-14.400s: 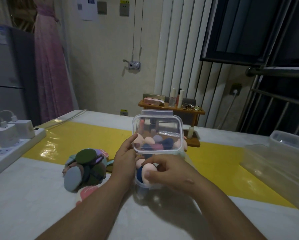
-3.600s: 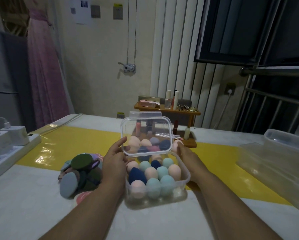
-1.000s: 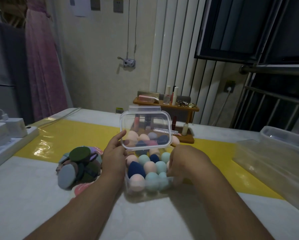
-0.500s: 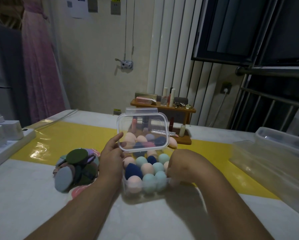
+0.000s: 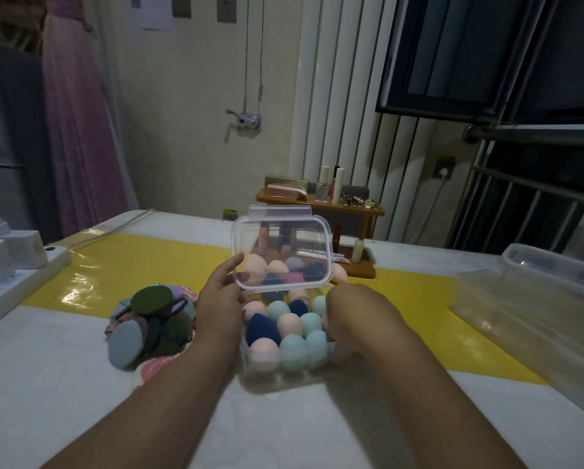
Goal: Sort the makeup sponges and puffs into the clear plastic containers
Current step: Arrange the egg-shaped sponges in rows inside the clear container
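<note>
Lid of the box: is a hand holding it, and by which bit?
Yes. The left hand pinches the clear lid at its lower left corner. The right hand curls over the right of the box; its hold cannot be told.

teal sponges (image 5: 294, 357), navy sponge (image 5: 261, 328) (yellow stripe (image 5: 131, 265))

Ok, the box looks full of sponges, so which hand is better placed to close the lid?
Probably the left hand: it pinches the raised lid at its lower left corner. The right hand is curled over the right side of the box, off the lid.
</note>
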{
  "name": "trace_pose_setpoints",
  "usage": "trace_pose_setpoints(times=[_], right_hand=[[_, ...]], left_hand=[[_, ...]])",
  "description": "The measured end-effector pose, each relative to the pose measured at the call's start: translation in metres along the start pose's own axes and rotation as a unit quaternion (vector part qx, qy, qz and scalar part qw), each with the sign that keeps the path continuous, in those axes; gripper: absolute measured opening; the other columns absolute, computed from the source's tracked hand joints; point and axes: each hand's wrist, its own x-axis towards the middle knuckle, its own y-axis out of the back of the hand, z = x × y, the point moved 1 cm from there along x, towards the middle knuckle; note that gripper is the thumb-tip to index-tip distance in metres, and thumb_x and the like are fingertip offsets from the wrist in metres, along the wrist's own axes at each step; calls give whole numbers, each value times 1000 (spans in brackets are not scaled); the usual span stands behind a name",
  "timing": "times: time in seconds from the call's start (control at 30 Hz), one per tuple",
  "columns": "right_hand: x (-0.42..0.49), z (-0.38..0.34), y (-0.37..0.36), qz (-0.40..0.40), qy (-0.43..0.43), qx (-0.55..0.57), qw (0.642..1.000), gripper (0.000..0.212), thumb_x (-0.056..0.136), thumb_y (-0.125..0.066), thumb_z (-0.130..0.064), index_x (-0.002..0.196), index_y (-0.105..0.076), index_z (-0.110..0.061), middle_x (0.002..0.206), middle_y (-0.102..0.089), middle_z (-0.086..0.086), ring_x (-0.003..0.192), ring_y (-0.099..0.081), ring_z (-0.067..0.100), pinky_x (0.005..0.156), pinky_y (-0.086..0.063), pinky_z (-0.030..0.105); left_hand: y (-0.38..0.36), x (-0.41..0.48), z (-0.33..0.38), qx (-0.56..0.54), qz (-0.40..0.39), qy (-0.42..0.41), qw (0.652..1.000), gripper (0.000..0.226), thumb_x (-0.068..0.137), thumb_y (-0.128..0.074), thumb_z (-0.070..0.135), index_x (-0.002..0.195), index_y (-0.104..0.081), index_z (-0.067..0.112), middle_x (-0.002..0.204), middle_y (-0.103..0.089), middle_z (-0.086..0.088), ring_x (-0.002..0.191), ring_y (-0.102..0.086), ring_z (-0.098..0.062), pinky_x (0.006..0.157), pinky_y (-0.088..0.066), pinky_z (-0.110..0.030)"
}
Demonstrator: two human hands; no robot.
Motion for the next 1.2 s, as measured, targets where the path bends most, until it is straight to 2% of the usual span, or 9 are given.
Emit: trace_pose_setpoints(times=[0.17, 0.3, 0.43, 0.57, 0.73, 0.8, 0.9, 1.1, 1.2], right_hand=[[-3, 8, 2, -11, -8, 80, 997, 35, 75, -80, -25, 107, -66, -16, 97, -64, 4, 87, -61, 22, 74, -52, 31], [-2, 11, 4, -8, 1, 129, 992, 34, 81, -75, -19, 113, -63, -13, 102, -66, 6, 92, -62, 24, 78, -53, 33], [-12, 22, 4, 18, 71, 195, 978, 7, 82, -65, -12, 84, -64, -19, 93, -69, 5, 92, -65, 23, 76, -56, 36], [-21, 41, 3, 78, 97, 383, 915, 18, 78, -67, -5, 67, -59, -17, 70, -60, 1, 67, -54, 15, 55, -42, 26], [-6, 54, -16, 213, 21, 582, 784, 10, 85, -64, -13, 87, -66, -23, 89, -66, -2, 86, -61, 20, 71, -51, 34], [-1, 52, -22, 175, 19, 619, 766, 24, 80, -60, -20, 99, -71, -27, 103, -71, -2, 100, -64, 23, 89, -54, 46], [-1, 47, -21, 152, 36, 651, 743, 31, 76, -58, -21, 96, -77, -34, 96, -75, -6, 100, -67, 24, 91, -53, 48], [-7, 44, -21, 153, 24, 703, 694, 27, 87, -53, -39, 92, -77, -26, 97, -75, -1, 102, -68, 26, 94, -54, 49], [-8, 43, -22, 134, 10, 730, 670, 40, 94, -47, -55, 102, -76, -30, 106, -74, -4, 104, -68, 20, 96, -54, 44]], left_hand=[[-1, 1, 1, -8, -18, 5, 1000, 54, 94, -37, -8, 120, -65, 30, 107, -67, 3, 91, -68, -19, 63, -56, -26], [0, 1, 0, -16, -36, 6, 999, 44, 96, -46, -4, 111, -67, 31, 107, -69, 1, 91, -70, -21, 72, -58, -36], [-1, 1, 0, -36, -37, 0, 999, 42, 86, -57, -10, 97, -53, 30, 114, -65, -4, 84, -65, -26, 64, -53, -36], [-2, -1, 0, -31, -44, 14, 998, 60, 88, -55, -10, 124, -42, 37, 118, -62, -2, 99, -67, -28, 82, -58, -46], [-4, 1, -2, -44, -107, 62, 991, 71, 93, -50, -6, 146, -35, 39, 124, -65, 5, 107, -67, -26, 87, -57, -46], [-9, -4, -1, -33, -140, 72, 987, 60, 93, -46, -10, 140, -49, 27, 116, -70, 7, 107, -68, -22, 87, -56, -41], [-14, -9, -1, -12, -192, 78, 978, 54, 90, -40, -14, 113, -70, 25, 111, -74, -3, 103, -70, -25, 88, -55, -43], [-12, 0, -2, 102, -148, 14, 984, 48, 94, -48, -5, 117, -68, 33, 110, -74, 3, 102, -68, -18, 77, -54, -34], [-9, 5, -6, 120, -173, 23, 977, 29, 97, -53, 16, 113, -71, 33, 113, -73, 4, 107, -66, -20, 92, -53, -43]])
